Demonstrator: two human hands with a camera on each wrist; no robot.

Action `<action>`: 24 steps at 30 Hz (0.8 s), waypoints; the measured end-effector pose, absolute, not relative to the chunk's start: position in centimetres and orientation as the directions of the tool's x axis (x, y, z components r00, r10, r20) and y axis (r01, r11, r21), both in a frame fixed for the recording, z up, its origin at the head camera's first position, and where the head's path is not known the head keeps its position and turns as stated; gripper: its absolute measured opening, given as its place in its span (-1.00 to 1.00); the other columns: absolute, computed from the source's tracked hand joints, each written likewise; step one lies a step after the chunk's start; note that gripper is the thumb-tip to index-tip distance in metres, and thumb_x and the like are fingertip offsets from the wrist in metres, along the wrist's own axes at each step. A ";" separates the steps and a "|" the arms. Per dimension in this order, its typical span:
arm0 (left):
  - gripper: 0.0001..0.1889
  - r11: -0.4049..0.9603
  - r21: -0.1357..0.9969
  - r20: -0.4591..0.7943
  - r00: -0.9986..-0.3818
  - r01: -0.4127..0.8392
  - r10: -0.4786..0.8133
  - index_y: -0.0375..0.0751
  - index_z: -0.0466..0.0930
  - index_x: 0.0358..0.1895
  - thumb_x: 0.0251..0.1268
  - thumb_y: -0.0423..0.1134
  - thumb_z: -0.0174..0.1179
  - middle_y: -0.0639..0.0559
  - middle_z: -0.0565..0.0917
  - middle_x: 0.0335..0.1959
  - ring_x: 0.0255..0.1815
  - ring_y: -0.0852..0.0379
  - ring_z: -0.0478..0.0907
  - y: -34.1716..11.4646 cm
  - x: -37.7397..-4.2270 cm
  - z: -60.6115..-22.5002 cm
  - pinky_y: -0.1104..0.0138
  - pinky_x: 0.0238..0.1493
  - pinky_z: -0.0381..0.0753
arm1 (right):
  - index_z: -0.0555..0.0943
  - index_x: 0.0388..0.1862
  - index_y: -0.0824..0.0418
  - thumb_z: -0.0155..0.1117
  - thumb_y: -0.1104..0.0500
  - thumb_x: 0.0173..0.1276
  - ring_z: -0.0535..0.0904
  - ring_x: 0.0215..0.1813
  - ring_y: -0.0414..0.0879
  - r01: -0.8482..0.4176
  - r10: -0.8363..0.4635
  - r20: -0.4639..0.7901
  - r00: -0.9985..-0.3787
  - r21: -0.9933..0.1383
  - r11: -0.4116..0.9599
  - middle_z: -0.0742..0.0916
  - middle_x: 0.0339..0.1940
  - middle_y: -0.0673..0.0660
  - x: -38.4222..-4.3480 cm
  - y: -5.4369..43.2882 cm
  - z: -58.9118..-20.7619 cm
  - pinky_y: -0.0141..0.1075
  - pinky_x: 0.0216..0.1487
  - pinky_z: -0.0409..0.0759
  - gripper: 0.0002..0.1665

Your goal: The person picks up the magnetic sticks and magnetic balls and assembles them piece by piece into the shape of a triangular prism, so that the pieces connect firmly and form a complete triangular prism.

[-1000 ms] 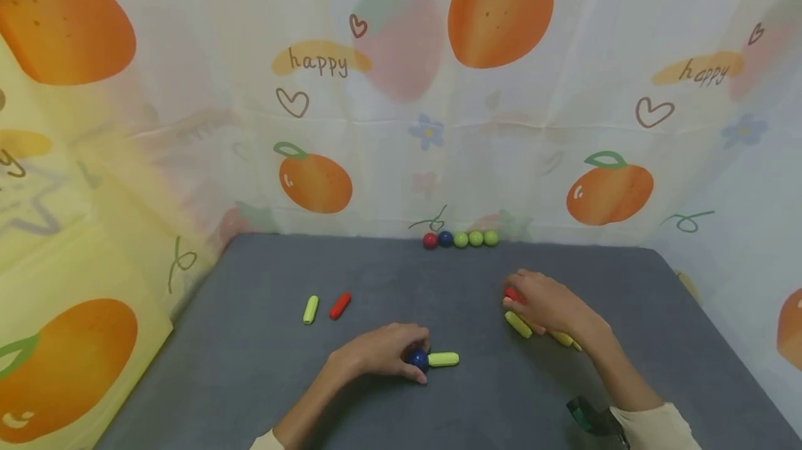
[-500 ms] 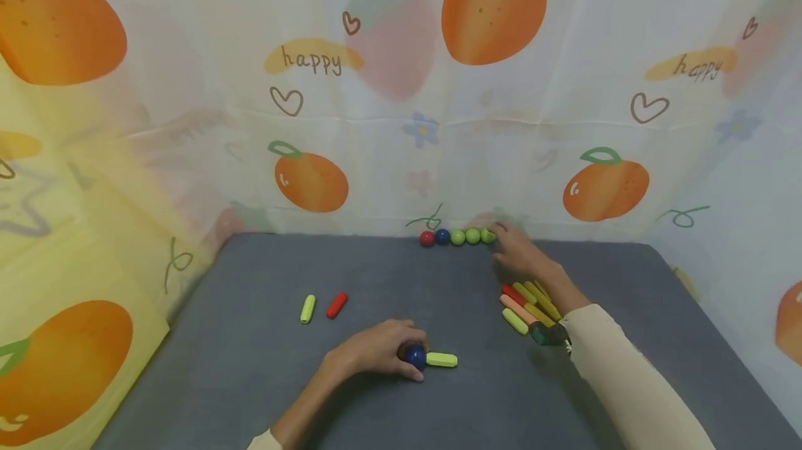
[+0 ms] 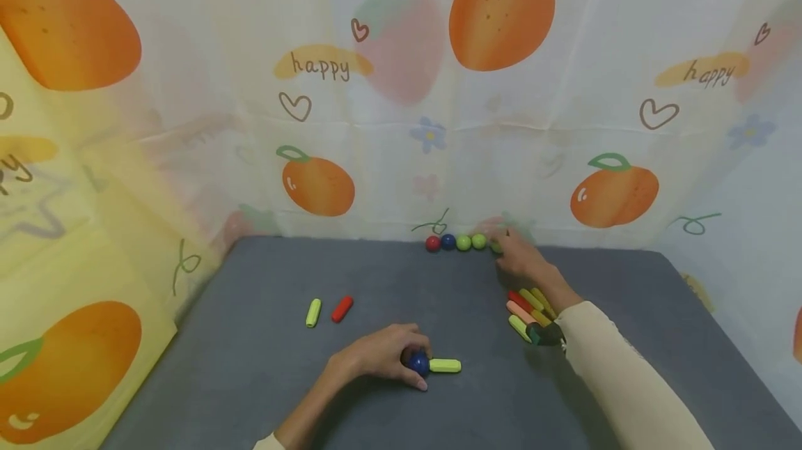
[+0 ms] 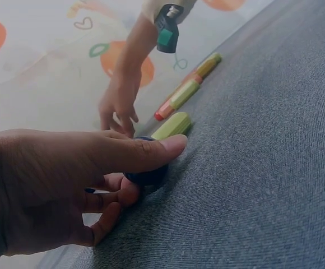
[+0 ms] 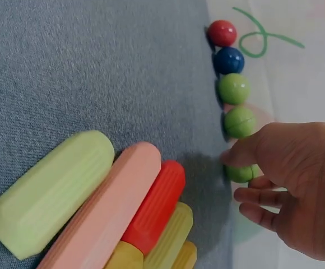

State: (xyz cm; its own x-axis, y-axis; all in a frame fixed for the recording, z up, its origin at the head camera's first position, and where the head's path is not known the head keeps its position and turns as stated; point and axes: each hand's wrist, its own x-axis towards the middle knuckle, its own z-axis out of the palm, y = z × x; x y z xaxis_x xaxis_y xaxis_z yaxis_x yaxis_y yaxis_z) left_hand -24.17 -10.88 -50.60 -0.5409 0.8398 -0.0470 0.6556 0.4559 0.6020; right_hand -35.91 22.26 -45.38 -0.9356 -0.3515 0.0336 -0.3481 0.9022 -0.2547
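My left hand (image 3: pixel 383 354) grips a dark blue ball (image 3: pixel 419 364) near the middle of the table, thumb on the near side and fingers on the far side. A short yellow-green ribbed stick (image 3: pixel 445 366) points rightward from that ball, its end against it. At the table's back edge, my right hand (image 3: pixel 520 255) pinches a green ball (image 5: pixel 239 174) between thumb and fingers. This ball is at the right end of a row, with a small gap to the green ball (image 5: pixel 240 122) beside it in the right wrist view.
The row continues with another green ball (image 3: pixel 463 243), a blue ball (image 3: pixel 447 242) and a red ball (image 3: pixel 433 244). Under my right forearm lies a pile of sticks, including a pink stick (image 5: pixel 103 207) and a red stick (image 5: pixel 156 207). A yellow-green stick (image 3: pixel 313 313) and red stick (image 3: pixel 342 309) lie left.
My right hand has gone from the stick pile to the back row and taken hold of the end green ball, which has shifted slightly right. The left hand keeps its grip in place.
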 end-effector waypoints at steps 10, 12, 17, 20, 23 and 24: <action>-0.59 0.480 0.631 -0.079 -0.565 0.610 0.821 0.08 0.69 0.04 0.22 0.14 0.50 0.20 0.53 -0.22 -0.29 0.39 0.42 -10.6 -23.6 -49.9 0.48 -0.26 0.48 | 0.70 -0.15 0.45 0.16 0.63 0.16 0.68 0.01 0.33 -0.496 -0.487 0.096 -0.868 -0.186 0.848 0.77 -0.14 0.38 -35.3 23.4 -45.6 0.07 0.03 0.70 -0.67; -0.60 0.501 0.640 -0.106 -0.579 0.583 0.809 0.05 0.70 0.03 0.22 0.10 0.51 0.21 0.52 -0.22 -0.29 0.40 0.42 -10.5 -23.3 -49.2 0.50 -0.24 0.48 | 0.72 -0.20 0.44 0.16 0.62 0.19 0.70 -0.04 0.31 -0.512 -0.506 0.081 -0.859 -0.187 0.839 0.78 -0.18 0.36 -34.7 23.4 -45.5 0.04 -0.02 0.72 -0.70; -0.63 0.507 0.640 -0.107 -0.587 0.576 0.802 0.00 0.71 0.02 0.24 0.03 0.51 0.20 0.52 -0.23 -0.31 0.41 0.42 -10.2 -23.1 -48.6 0.50 -0.24 0.49 | 0.65 0.05 0.43 0.32 0.34 0.45 0.72 -0.05 0.17 -0.485 -0.509 -0.034 -0.860 -0.255 0.836 0.77 -0.10 0.28 -32.1 22.1 -44.2 -0.04 -0.04 0.71 -0.75; -0.64 0.495 0.639 -0.083 -0.587 0.589 0.806 -0.01 0.72 0.01 0.24 0.03 0.51 0.19 0.52 -0.25 -0.33 0.40 0.40 -10.3 -23.3 -48.6 0.50 -0.26 0.47 | 0.65 0.09 0.38 0.39 0.21 0.46 0.71 -0.06 0.08 -0.519 -0.557 -0.065 -0.828 -0.288 0.805 0.76 -0.08 0.22 -29.6 20.8 -43.1 -0.10 -0.05 0.70 -0.68; -0.65 0.493 0.649 -0.077 -0.595 0.579 0.800 0.00 0.74 -0.01 0.22 0.03 0.53 0.19 0.52 -0.28 -0.35 0.40 0.40 -10.3 -23.4 -48.5 0.51 -0.27 0.45 | 0.69 -0.03 0.28 0.48 0.17 0.39 0.67 -0.10 -0.02 -0.590 -0.635 -0.083 -0.768 -0.295 0.752 0.75 -0.13 0.11 -27.1 19.6 -42.5 -0.15 -0.07 0.66 -0.73; -0.66 0.494 0.652 -0.078 -0.598 0.575 0.798 0.00 0.75 -0.02 0.22 0.03 0.53 0.18 0.52 -0.29 -0.36 0.40 0.40 -10.2 -23.4 -48.5 0.51 -0.27 0.45 | 0.69 -0.07 0.24 0.51 0.16 0.36 0.66 -0.13 -0.07 -0.613 -0.662 -0.095 -0.744 -0.297 0.732 0.75 -0.16 0.07 -26.3 19.2 -42.4 -0.18 -0.07 0.66 -0.75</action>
